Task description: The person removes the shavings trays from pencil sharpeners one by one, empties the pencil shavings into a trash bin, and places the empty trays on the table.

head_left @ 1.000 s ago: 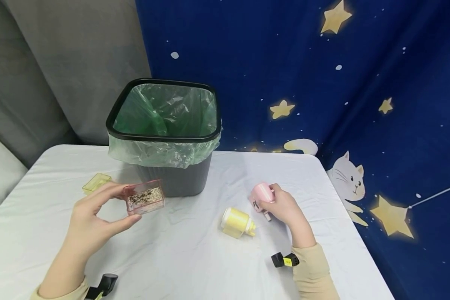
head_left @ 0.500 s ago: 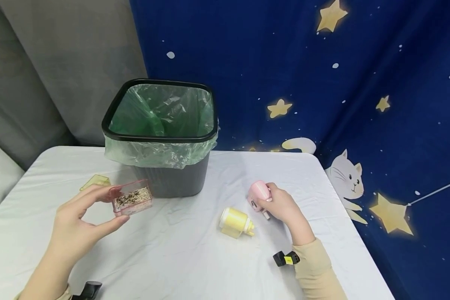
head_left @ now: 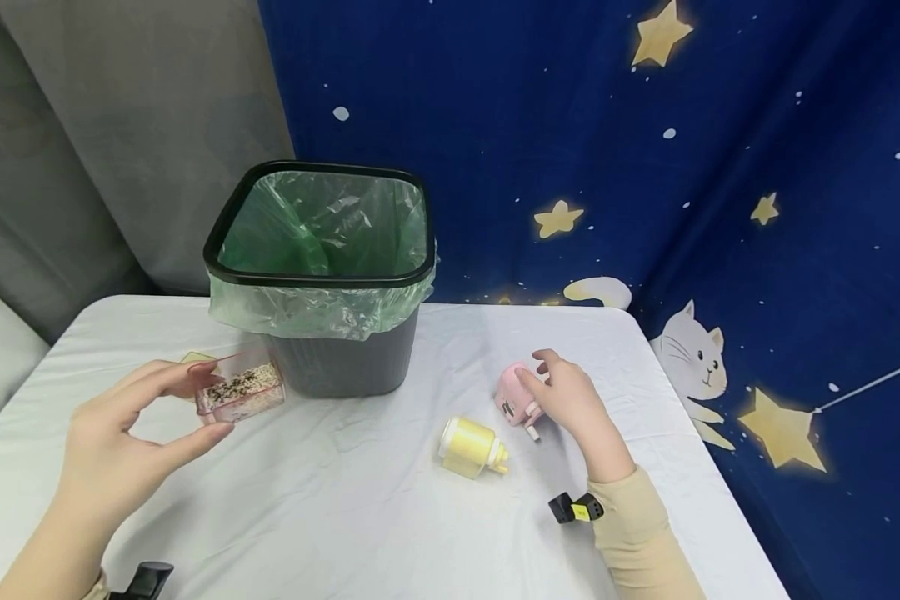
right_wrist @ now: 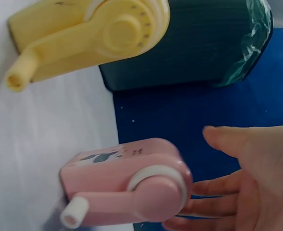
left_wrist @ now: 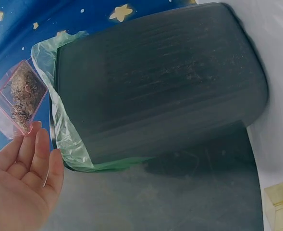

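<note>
My left hand [head_left: 123, 442] holds a clear pink shavings drawer [head_left: 242, 393] by its ends, between thumb and fingers, above the table. Pale and dark pencil shavings lie inside it. My right hand [head_left: 570, 396] is beside the pink crank pencil sharpener [head_left: 512, 398], its thumb and fingers spread. In the right wrist view, the fingertips are right at the sharpener's crank end, not wrapped round it. The pink sharpener stands on the table with its white-tipped handle toward me. Left of it lies a yellow crank pencil sharpener [head_left: 468, 446].
A grey trash bin [head_left: 345, 362] with a black rim and green liner stands at the back left. A clear yellow drawer [left_wrist: 279, 208] sits on the white tablecloth [head_left: 345, 517], mostly hidden behind my left hand in the head view. A blue starry curtain [head_left: 487, 117] hangs behind.
My left hand has moved left and a little lower with the pink drawer. My right hand has let go of the pink sharpener and spread its fingers.
</note>
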Demonstrator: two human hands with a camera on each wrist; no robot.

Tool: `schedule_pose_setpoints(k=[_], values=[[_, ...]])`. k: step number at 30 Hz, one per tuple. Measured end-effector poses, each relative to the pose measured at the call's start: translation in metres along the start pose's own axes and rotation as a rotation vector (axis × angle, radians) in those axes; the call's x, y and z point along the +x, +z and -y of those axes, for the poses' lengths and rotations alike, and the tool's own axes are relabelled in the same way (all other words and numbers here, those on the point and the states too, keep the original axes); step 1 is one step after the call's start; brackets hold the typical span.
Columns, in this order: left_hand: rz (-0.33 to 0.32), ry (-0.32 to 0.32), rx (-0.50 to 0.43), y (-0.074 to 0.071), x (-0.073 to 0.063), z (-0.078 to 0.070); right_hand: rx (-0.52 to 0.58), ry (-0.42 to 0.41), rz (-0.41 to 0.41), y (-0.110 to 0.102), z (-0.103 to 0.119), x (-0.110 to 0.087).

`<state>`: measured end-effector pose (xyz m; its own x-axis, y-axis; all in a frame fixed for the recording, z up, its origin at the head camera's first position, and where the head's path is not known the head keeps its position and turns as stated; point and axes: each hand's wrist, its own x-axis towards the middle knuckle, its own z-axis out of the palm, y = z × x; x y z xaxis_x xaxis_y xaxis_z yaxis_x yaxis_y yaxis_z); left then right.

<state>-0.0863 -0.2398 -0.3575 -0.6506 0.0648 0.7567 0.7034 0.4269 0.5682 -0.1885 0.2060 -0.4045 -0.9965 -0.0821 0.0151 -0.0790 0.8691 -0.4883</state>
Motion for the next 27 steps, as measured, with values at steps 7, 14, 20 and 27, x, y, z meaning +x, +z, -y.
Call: schedule_pose_setpoints(k=[7, 14, 20, 27], values=[[-0.019, -0.016, 0.022, -0.004, 0.008, -0.003, 0.129, -0.051, -0.201, -0.008, 0.009, 0.003], [-0.047, -0.067, 0.03, -0.01, 0.013, -0.003, 0.277, -0.116, -0.335, -0.018, 0.027, 0.005], [-0.051, -0.074, 0.033, -0.014, 0.02, -0.004, 0.329, -0.174, -0.374, -0.028, 0.044, 0.012], [-0.047, -0.08, 0.038, -0.014, 0.026, -0.004, 0.404, -0.24, -0.36, -0.039, 0.066, 0.02]])
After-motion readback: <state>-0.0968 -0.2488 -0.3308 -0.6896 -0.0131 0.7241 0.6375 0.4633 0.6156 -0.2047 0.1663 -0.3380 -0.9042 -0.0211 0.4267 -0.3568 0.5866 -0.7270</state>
